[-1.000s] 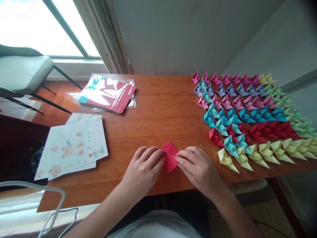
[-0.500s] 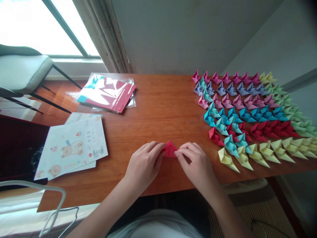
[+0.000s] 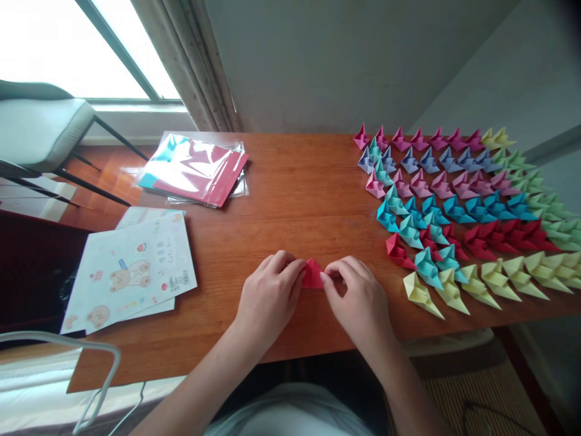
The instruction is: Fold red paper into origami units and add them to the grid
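A small red sheet of origami paper (image 3: 313, 275), folded to a peak at the top, lies between my hands near the table's front edge. My left hand (image 3: 272, 289) is closed in a pinch on its left side, and the fingers cover that edge. At the paper's right corner, my right hand (image 3: 356, 293) pinches with thumb and index finger. To the right stand rows of folded paper boats in several colours; the nearest are a pale yellow boat (image 3: 422, 295) and a red boat (image 3: 399, 251).
Plastic-wrapped coloured paper (image 3: 193, 169) lies at the table's back left. In front of it are white sheets with bear drawings (image 3: 136, 272). A chair (image 3: 45, 127) stands beyond the left edge, and a white curved tube (image 3: 104, 348) rises at the lower left.
Both hands stay on the red paper with only slight finger shifts. The right thumb has moved slightly down along its right corner. The whole view has shifted a little.
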Demonstrator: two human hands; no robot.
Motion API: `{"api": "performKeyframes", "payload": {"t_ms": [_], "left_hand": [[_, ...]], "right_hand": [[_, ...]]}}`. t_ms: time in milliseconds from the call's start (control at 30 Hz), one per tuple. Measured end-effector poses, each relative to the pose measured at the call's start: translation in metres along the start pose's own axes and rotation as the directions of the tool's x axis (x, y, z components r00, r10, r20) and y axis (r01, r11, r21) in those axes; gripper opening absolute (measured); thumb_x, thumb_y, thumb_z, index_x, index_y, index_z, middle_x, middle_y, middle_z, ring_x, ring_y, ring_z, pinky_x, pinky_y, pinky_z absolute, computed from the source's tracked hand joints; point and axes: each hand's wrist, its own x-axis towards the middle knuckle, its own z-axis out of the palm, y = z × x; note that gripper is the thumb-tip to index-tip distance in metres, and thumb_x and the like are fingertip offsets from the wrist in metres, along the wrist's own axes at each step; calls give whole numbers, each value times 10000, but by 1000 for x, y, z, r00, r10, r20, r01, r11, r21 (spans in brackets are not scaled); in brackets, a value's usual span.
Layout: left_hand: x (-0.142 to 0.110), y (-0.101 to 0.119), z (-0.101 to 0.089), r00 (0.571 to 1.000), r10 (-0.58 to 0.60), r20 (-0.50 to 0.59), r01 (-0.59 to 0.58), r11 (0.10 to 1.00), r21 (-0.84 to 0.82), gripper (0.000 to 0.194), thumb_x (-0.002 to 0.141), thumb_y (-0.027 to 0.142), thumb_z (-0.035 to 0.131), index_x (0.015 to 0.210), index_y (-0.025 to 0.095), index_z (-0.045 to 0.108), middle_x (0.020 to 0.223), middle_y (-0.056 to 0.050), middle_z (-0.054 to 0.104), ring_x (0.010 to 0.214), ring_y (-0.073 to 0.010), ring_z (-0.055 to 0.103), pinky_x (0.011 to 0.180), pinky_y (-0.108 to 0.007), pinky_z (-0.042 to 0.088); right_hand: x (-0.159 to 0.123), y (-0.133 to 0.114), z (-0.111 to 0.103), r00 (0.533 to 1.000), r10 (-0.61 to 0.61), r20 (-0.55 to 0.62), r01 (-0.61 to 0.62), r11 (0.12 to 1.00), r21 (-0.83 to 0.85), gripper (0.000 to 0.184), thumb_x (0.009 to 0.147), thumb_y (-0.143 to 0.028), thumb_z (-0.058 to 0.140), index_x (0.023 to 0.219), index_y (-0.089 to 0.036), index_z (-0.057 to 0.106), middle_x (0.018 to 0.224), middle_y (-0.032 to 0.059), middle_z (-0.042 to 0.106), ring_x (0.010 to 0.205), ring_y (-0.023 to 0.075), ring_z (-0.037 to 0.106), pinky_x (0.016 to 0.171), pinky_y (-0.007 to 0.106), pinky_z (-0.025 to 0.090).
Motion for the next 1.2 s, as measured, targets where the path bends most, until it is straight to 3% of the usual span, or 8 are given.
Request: {"api": "performKeyframes", "payload": {"t_ms": [133,233,333,433,633,767,933,1200], "left_hand": [[0,-1,2,1000,24,-15,-24,999,32,186,988,222,514,1040,219,693,951,-39,658,854,-190,623,746,-305,525],[-5,3,-1,992,97,-86,-88,991,106,214,965,182,536,1116,192,687,1011,-59,689,880,-207,636,780,-333,541],[-18,12,-3,963,238,-129,-212,960,184,323,934,119,535,1232,139,657,1193,-100,699,1065,-250,633,940,-382,518],[-31,23,-1,948,318,-28,-306,930,205,409,918,116,537,1318,71,606,1411,-143,600,1311,-282,532,1108,-394,431],[-40,27,7,949,309,56,-313,917,248,502,968,303,532,1400,48,541,1511,-164,495,1396,-309,471,1164,-414,397],[-40,25,9,947,312,76,-320,907,274,497,981,321,511,1389,41,551,1508,-171,494,1389,-317,481,1158,-423,405],[-42,24,11,951,301,73,-309,910,278,499,986,326,490,1390,38,547,1511,-174,489,1384,-321,486,1159,-423,397],[-43,23,13,949,312,46,-312,911,271,490,983,319,488,1383,43,549,1508,-175,497,1387,-323,479,1164,-428,379]], "right_hand": [[1,-3,-1,1000,22,17,-21,999,-41,113,896,-186,604,794,-227,578,841,32,636,836,220,591,720,321,415],[3,-4,-2,998,32,48,-28,996,-79,137,900,-196,610,775,-225,560,830,20,626,838,212,588,715,314,400],[5,-4,-4,997,37,72,-30,995,-98,145,903,-212,617,769,-229,562,830,9,625,838,201,587,683,304,384],[8,-4,-5,995,45,87,-36,994,-101,139,901,-213,622,770,-233,579,831,2,632,829,192,592,646,297,368],[11,-5,-11,989,54,138,-34,990,-140,128,897,-218,634,772,-240,616,836,-1,650,817,190,608,623,301,359],[21,-3,-13,986,24,163,-6,994,-109,119,883,-228,662,771,-241,625,823,-7,659,842,198,618,660,301,393],[40,0,-9,979,-68,190,52,995,83,70,891,-177,652,882,-242,674,890,3,683,871,181,631,779,292,458],[48,3,-6,976,-81,203,56,991,125,82,895,-202,659,830,-244,686,856,1,676,842,174,630,765,289,464]]}}
